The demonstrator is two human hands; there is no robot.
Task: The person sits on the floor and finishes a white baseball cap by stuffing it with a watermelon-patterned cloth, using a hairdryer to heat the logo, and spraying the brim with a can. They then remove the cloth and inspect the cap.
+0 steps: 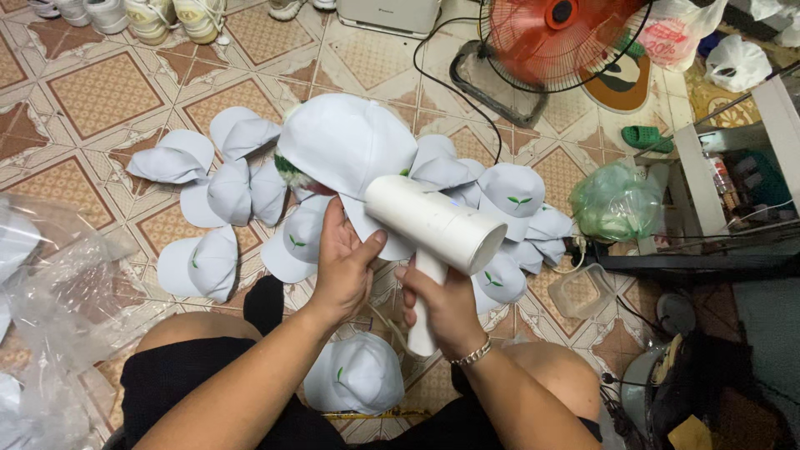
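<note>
Gripping white dryer (433, 229), fingers (417, 287) curled

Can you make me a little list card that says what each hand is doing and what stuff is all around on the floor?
Left hand: holds the brim of a white cap lifted over the floor.
Right hand: grips the handle of a white hair dryer, its barrel beside the cap.
On the floor: a pile of white caps with small green leaf marks, spread over patterned tiles.
Between the knees: one more cap.
Farther off: an orange fan, a green plastic bag, a clear plastic tub.
Left edge: crumpled clear plastic bags.
</note>
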